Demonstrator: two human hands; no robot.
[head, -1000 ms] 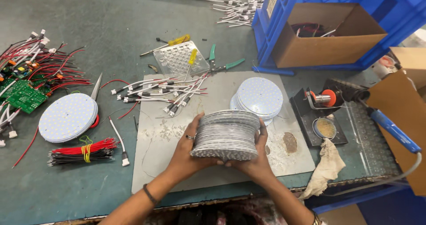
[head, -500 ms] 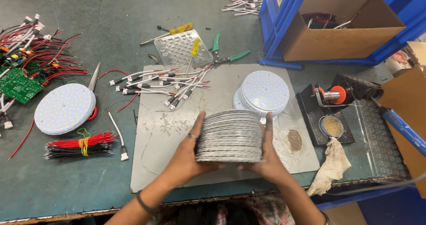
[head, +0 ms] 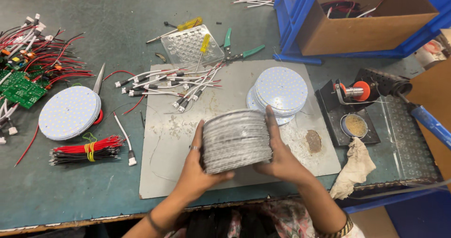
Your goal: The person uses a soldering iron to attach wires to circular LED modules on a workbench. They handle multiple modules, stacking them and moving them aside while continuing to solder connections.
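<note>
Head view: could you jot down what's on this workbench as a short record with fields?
Left hand: grips left side of the stack of round discs
Right hand: grips its right side
Surface: grey mat on green table
Behind stack: white LED discs
Left: second pile of LED discs, red-black wire bundle
Right: rag

Worn dark green worktable (head: pixel 94 12), grey mat (head: pixel 197 125), blue bins (head: pixel 291 26) behind

Disc stack (head: pixel 237 142) on mat (head: pixel 174 172); wire bundle (head: pixel 84 149) left, box (head: pixel 366 22) probably behind-right
</note>
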